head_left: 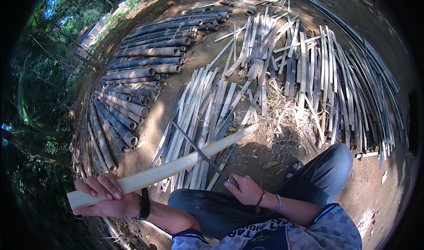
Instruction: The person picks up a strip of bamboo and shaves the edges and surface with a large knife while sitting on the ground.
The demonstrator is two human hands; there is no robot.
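My left hand point(105, 193) is wrapped round the near-left end of a long pale bamboo strip point(159, 167), which slants up and to the right across the space before my knees. In my right hand point(244, 189) is the handle of a long-bladed knife point(194, 145). Its dark, narrow blade points up and to the left and crosses the strip past its middle. Whether the edge bites into the bamboo cannot be made out. Beneath the strip lies a pile of split bamboo strips point(193, 104), pale on one face and dark on the other.
Whole bamboo poles point(148, 52) lie in rows at the left. More split strips point(327, 68) spread across the right side. Curly shavings point(282, 113) cover the brown soil between. My bent knee point(338, 159) rises at the right. Dense green plants point(35, 117) border the far left.
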